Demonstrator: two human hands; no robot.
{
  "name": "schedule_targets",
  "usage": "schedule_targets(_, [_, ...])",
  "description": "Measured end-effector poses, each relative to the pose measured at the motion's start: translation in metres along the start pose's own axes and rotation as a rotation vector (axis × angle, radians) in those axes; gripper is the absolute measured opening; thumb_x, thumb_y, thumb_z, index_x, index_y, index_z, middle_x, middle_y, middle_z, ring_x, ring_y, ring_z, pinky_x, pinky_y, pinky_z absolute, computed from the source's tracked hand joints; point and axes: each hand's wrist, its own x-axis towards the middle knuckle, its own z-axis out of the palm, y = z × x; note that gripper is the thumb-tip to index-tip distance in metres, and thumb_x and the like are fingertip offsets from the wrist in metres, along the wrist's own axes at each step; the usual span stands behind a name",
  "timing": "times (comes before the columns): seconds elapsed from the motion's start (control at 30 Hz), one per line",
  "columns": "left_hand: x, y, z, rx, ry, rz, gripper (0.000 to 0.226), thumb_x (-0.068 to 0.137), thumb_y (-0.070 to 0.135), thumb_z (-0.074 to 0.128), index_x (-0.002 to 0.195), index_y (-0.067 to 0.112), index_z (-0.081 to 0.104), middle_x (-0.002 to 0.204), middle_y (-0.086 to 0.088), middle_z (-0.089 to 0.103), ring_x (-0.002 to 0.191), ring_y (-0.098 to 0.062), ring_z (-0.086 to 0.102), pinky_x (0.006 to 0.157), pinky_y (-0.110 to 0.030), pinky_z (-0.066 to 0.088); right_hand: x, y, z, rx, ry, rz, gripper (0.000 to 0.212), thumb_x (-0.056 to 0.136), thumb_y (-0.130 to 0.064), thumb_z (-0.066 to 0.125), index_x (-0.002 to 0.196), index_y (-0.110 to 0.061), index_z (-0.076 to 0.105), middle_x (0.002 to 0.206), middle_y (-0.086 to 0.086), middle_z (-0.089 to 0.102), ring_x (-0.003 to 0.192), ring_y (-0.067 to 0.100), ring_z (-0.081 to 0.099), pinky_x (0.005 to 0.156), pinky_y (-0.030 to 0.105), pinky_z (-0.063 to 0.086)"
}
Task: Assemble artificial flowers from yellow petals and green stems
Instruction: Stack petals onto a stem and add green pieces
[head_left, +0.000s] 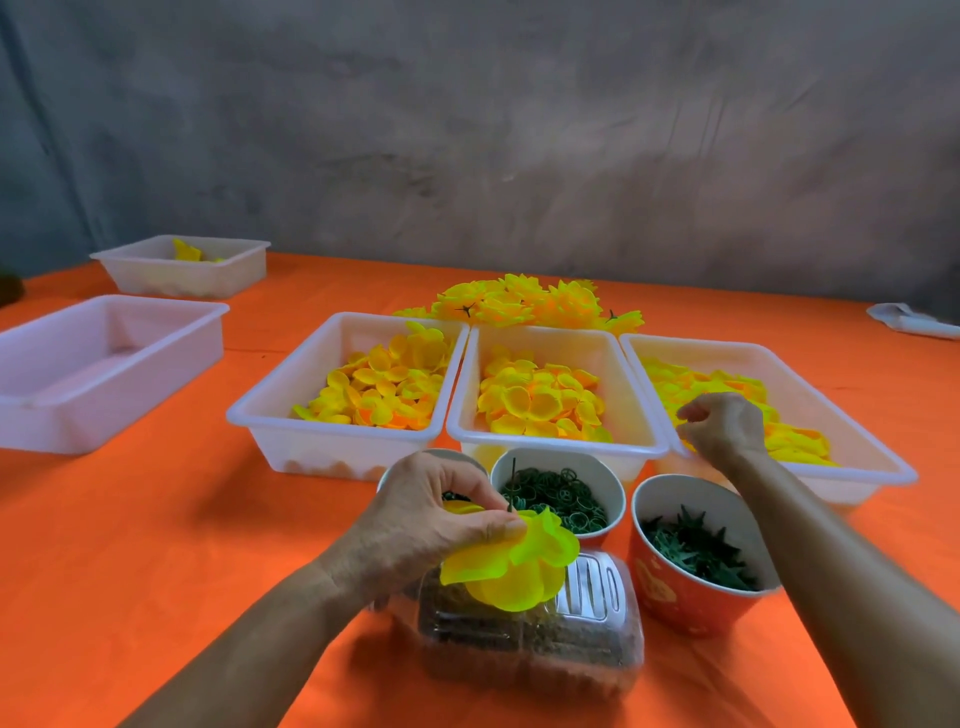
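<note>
Three petal trays (556, 338) lined up within reach | left hand (436, 514) pinches half-built flower (514, 566) on its green stem (514, 486) over the cups | right hand (724, 428) curled over right tray, can't tell if it's got a petal

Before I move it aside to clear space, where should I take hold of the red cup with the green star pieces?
Grip the red cup around its outer wall, just under the rim, coming from its right side. It stands upright and flares upward, so the wider top should resist slipping. The clear box and another cup crowd its left.
</note>
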Motion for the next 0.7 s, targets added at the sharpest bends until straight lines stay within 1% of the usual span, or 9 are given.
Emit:
schedule_targets(0.1, [0.0,-0.001,0.0,0.006,0.003,-0.011,0.022,0.062,0.035,0.084,0.068,0.016,0.074,0.082,-0.006,0.072,0.083,-0.021,0.067,0.081,-0.046,0.052,-0.004,0.006,-0.004,0.122,0.105,-0.026,0.03,0.073,0.006,0.066,0.101,-0.002,0.072,0.097,0.02,0.069,0.097,0.032,0.061,0.085,0.031,0.042])
schedule_targets(0.2, [0.0,-0.002,0.0,-0.002,-0.001,-0.01,0.021,0.063,0.033,0.083,0.069,0.015,0.074,0.082,-0.008,0.071,0.082,-0.022,0.067,0.079,-0.046,0.051,-0.005,0.01,-0.006,0.231,0.221,0.04,0.022,0.081,-0.001,0.064,0.102,0.0,0.072,0.099,0.023,0.069,0.099,0.035,0.062,0.088,0.034,0.043])
schedule_targets(0.23, [0.0,-0.002,0.0,-0.006,-0.003,-0.009,0.022,0.064,0.033,0.084,0.07,0.014,0.074,0.082,-0.008,0.071,0.082,-0.023,0.067,0.079,-0.046,0.051,-0.006,0.011,-0.006,0.273,0.243,0.07,0.02,0.082,-0.003,0.063,0.1,0.001,0.072,0.094,0.024,0.069,0.094,0.035,0.063,0.085,0.035,0.044])
schedule_targets(0.3, [0.0,-0.001,0.0,-0.011,-0.004,-0.011,0.023,0.064,0.034,0.084,0.07,0.014,0.074,0.082,-0.008,0.071,0.082,-0.023,0.067,0.078,-0.045,0.052,-0.006,0.009,-0.008,0.44,0.256,0.151,0.02,0.085,-0.005,0.061,0.1,0.003,0.07,0.079,0.02,0.065,0.071,0.028,0.062,0.073,0.033,0.047])
schedule_targets(0.37, [0.0,-0.002,0.0,-0.009,-0.01,-0.009,0.023,0.064,0.034,0.083,0.069,0.014,0.073,0.083,-0.008,0.071,0.082,-0.023,0.067,0.078,-0.045,0.052,-0.009,0.004,-0.014,0.731,0.239,0.219,0.016,0.089,-0.003,0.055,0.101,0.006,0.061,0.072,0.015,0.057,0.05,0.012,0.059,0.056,0.023,0.048])
schedule_targets(0.43, [0.001,-0.002,-0.001,-0.014,-0.018,-0.007,0.027,0.062,0.037,0.084,0.07,0.014,0.073,0.083,-0.009,0.071,0.082,-0.023,0.067,0.077,-0.044,0.053,-0.013,-0.002,-0.027,0.979,0.232,0.231,0.008,0.094,-0.001,0.047,0.093,-0.004,0.055,0.071,0.008,0.053,0.04,0.001,0.058,0.043,0.013,0.045])
schedule_targets(0.53, [0.001,-0.003,-0.001,-0.016,-0.023,-0.008,0.03,0.061,0.04,0.083,0.071,0.013,0.073,0.084,-0.01,0.071,0.083,-0.023,0.067,0.078,-0.045,0.053,-0.023,-0.017,-0.051,1.181,0.205,0.185,0.025,0.097,-0.002,0.04,0.081,-0.02,0.047,0.075,0.005,0.056,0.043,0.0,0.06,0.041,0.012,0.045])
schedule_targets(0.6, [0.001,-0.003,-0.001,-0.016,-0.025,-0.007,0.027,0.062,0.039,0.081,0.071,0.014,0.073,0.084,-0.009,0.071,0.083,-0.023,0.067,0.08,-0.045,0.053,-0.033,-0.029,-0.065,1.294,0.125,0.197,0.025,0.097,-0.003,0.041,0.081,-0.021,0.047,0.073,0.003,0.061,0.046,0.002,0.063,0.041,0.013,0.045])
schedule_targets(0.7, [0.0,-0.001,-0.001,-0.021,-0.027,0.001,0.025,0.062,0.037,0.082,0.07,0.015,0.074,0.083,-0.01,0.071,0.085,-0.024,0.067,0.083,-0.045,0.052,-0.052,-0.048,-0.077,1.45,-0.083,0.267,0.024,0.095,0.0,0.043,0.079,-0.015,0.05,0.054,-0.003,0.066,0.047,0.005,0.064,0.042,0.012,0.046])
